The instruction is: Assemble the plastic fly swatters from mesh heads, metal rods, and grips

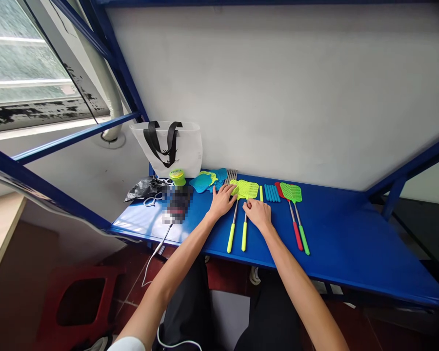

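Two yellow-green fly swatters lie side by side on the blue table (336, 234), their yellow handles (244, 237) toward me. My left hand (222, 201) has its fingers spread, the fingertips at the left swatter's mesh head. My right hand (259, 212) is curled at the neck of the right swatter, just below its mesh head (248, 189); what its fingers pinch is too small to make out. Behind my left hand lie several metal rods (231, 175) and loose blue mesh heads (201, 183). Blue handles (271, 193) and a yellow handle (261, 193) lie beyond my right hand.
A red swatter (296, 229) and a green swatter (302, 229) lie to the right. At the left stand a white bag (186, 151) and a green-lidded tub (177, 177), near scissors (149, 201), a black plastic bag (142, 188) and a blurred device with a white cable (163, 242).
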The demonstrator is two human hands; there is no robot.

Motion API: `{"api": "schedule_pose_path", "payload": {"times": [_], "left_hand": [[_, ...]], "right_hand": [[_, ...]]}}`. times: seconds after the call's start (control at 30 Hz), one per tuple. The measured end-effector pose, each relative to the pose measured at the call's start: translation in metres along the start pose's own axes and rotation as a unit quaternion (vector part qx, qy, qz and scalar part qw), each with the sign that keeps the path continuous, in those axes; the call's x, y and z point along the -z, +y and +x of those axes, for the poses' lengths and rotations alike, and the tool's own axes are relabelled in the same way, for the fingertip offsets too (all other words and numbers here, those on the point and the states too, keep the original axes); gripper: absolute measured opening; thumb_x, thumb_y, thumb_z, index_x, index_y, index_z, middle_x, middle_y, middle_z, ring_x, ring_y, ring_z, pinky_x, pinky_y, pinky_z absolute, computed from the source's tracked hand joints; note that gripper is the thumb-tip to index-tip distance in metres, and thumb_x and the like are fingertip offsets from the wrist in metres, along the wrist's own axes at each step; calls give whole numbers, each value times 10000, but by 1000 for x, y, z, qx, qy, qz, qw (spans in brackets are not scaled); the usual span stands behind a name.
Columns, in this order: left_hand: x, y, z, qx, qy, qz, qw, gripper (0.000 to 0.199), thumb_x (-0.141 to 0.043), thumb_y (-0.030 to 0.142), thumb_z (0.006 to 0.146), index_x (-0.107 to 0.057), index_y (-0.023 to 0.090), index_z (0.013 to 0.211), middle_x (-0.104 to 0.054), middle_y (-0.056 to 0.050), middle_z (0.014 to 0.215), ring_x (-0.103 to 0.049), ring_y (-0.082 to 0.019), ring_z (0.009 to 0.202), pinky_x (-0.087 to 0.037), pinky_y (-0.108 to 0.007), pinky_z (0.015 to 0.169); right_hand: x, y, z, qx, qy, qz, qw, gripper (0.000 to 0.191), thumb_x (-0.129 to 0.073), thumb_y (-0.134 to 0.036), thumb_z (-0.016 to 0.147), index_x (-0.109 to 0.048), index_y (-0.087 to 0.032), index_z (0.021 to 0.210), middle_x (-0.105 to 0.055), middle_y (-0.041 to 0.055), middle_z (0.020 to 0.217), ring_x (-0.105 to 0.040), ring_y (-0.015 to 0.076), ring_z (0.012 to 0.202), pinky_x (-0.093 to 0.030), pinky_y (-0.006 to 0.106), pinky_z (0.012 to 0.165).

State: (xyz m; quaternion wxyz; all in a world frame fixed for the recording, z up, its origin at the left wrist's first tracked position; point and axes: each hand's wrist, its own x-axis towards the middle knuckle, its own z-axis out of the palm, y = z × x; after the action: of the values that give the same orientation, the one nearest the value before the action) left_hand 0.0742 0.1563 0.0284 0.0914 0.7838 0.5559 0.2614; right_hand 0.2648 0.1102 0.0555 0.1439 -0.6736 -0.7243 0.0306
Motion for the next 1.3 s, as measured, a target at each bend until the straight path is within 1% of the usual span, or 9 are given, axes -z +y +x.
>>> {"api": "schedule_pose_path", "payload": {"times": [0.17, 0.33, 0.4, 0.5, 0.57, 0.7, 0.9, 1.13, 1.3], "left_hand": [[0, -2, -1, 15, 38, 6, 999, 423, -478, 442, 1149, -618, 305, 1524, -648, -109, 1599, -498, -357, 1561, -153, -760, 1357], [1, -9, 1, -2, 46, -8, 999, 386, -429, 374, 1163, -650, 263, 1460, -643, -135, 1563, -546, -318, 1517, -367, -590, 1317], [1, -13, 3, -11, 44, -10, 999, 400, -403, 305, 1159, -657, 245, 1463, -630, -141, 1577, -545, -312, 1524, -410, -541, 1292], [2, -18, 5, -10, 41, -11, 999, 445, -374, 230, 1144, -660, 228, 1485, -614, -149, 1607, -532, -315, 1547, -409, -532, 1296], [2, -19, 5, -6, 40, -10, 999, 458, -359, 238, 1151, -660, 224, 1496, -605, -150, 1625, -529, -316, 1555, -399, -539, 1306], [1, -19, 3, -4, 23, -7, 1000, 469, -356, 345, 1178, -654, 238, 1524, -585, -134, 1663, -497, -311, 1590, -356, -547, 1339], [1, -17, 0, 2, 3, 8, 1000, 549, -463, 532, 1148, -587, 278, 1619, -467, -104, 1774, -395, -322, 1664, -246, -583, 1395], [-4, -19, 0, 10, 29, 21, 999, 530, -427, 507, 1163, -565, 252, 1607, -476, -141, 1758, -432, -319, 1641, -304, -572, 1375], [-5, -21, 8, 4, 46, 30, 998, 474, -438, 532, 1159, -639, 225, 1459, -506, -169, 1715, -443, -329, 1622, -346, -563, 1346]], "right_hand": [[-3, 8, 3, 33, 5, 31, 999, 386, -604, -448, 1109, -676, -230, 800, -754, 31, 774, -680, 182, 708, -231, 297, 603], [-7, 17, 8, 44, 22, 59, 997, 445, -486, -431, 1157, -736, -229, 849, -785, 62, 822, -706, 197, 730, -271, 287, 601], [-8, 20, 10, 34, 30, 61, 997, 432, -482, -411, 1152, -762, -224, 882, -795, 76, 839, -712, 206, 737, -288, 284, 604], [-7, 24, 11, 20, 32, 72, 997, 437, -468, -414, 1148, -779, -219, 909, -797, 84, 841, -702, 209, 714, -306, 278, 600], [-7, 26, 12, 17, 26, 81, 996, 450, -464, -424, 1146, -777, -221, 894, -790, 81, 823, -695, 210, 697, -313, 275, 597], [-8, 30, 13, 33, 16, 92, 995, 465, -476, -463, 1135, -776, -231, 866, -784, 78, 807, -695, 214, 698, -328, 275, 598], [-8, 32, 12, 47, 17, 100, 994, 503, -442, -501, 1141, -780, -236, 878, -787, 82, 810, -709, 222, 721, -336, 276, 605], [-8, 27, 9, 65, 19, 107, 992, 491, -441, -462, 1135, -761, -229, 846, -787, 75, 807, -700, 207, 698, -337, 281, 604], [-10, 20, 4, 110, 34, 120, 986, 526, -406, -483, 1151, -720, -237, 807, -760, 54, 771, -669, 191, 677, -347, 281, 629]]}}
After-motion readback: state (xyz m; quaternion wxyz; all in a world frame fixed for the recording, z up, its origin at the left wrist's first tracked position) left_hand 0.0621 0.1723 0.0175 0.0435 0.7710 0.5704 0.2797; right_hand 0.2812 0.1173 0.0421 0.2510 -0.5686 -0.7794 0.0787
